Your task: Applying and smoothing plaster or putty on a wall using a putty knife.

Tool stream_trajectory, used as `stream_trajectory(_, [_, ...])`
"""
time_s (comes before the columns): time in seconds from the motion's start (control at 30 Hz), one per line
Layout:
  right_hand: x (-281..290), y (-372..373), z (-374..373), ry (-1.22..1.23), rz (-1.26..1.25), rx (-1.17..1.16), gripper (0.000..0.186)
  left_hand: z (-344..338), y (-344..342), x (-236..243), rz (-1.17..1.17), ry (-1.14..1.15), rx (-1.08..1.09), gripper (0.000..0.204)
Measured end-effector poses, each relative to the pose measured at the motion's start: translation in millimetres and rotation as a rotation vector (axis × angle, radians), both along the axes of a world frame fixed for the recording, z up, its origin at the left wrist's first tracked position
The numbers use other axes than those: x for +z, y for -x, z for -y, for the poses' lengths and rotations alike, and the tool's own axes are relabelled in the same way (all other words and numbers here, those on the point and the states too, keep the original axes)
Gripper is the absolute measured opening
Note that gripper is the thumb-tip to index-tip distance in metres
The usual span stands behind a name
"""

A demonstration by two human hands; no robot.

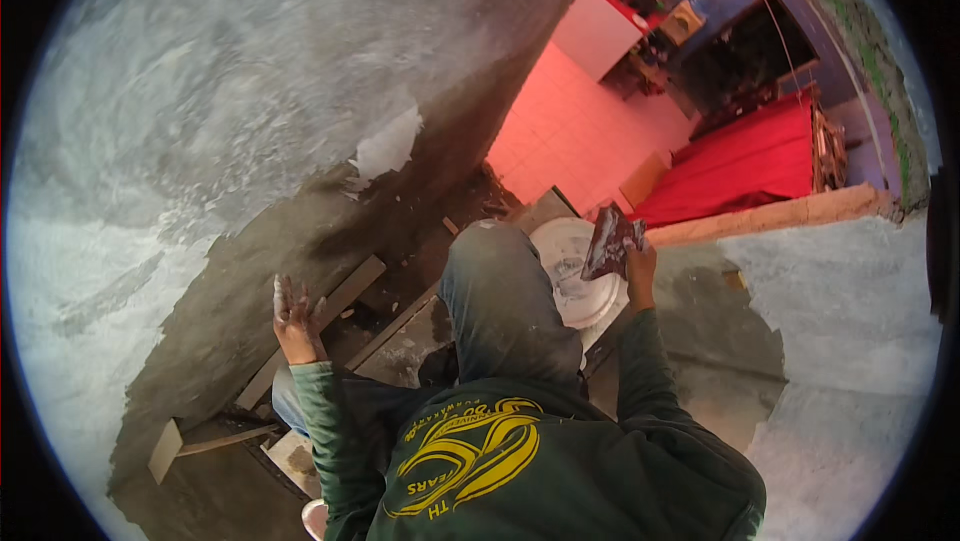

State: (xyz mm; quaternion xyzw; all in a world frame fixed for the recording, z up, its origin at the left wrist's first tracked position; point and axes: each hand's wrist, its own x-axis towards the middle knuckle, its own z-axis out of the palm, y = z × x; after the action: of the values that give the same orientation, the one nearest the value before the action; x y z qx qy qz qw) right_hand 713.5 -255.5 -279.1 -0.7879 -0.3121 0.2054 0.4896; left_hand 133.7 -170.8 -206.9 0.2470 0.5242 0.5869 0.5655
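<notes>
My left hand [296, 324] is raised before the wall, fingers apart and holding nothing; its fingertips are white with putty. In my right hand [641, 271] is a flat, dark reddish putty scraper [606, 245], its face smeared with white. The scraper is over the right side of a white bucket [563, 235] beside my bent knee, and white paste coats the bucket's inside. The large wall [260, 71] on the left is pale with fresh skim above. A ragged edge divides that from the bare grey-brown plaster [235, 311] lower down.
Planks [345, 301] and rubble lie along the wall's foot. A small wooden piece [168, 449] leans at lower left. On the right stands a low, partly coated wall [850, 281]. Beyond it, a pink-lit tiled floor [560, 126], a red cloth [740, 166] and a television [750, 56] show.
</notes>
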Motion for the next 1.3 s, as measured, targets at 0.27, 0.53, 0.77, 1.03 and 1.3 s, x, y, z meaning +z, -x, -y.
stream_trajectory(0.27, [-73,-16,95,0.292,-0.260,-0.128,0.036,-14,-38,0,-0.039,0.011,-0.101,0.064])
stream_trajectory(0.53, [81,61,-67,-0.020,0.017,0.268,0.039,47,36,9,-0.325,-0.071,0.124,0.061])
stream_trajectory(0.77, [197,250,-121,-0.122,0.547,1.337,0.035,166,87,86,-1.457,0.142,0.250,0.050])
stream_trajectory(1.03, [189,281,-121,-0.023,0.903,1.762,0.034,318,54,104,-1.645,0.760,0.302,0.050])
stream_trajectory(1.3, [196,280,-111,0.070,1.077,1.892,0.028,359,20,143,-1.534,0.888,0.066,0.049])
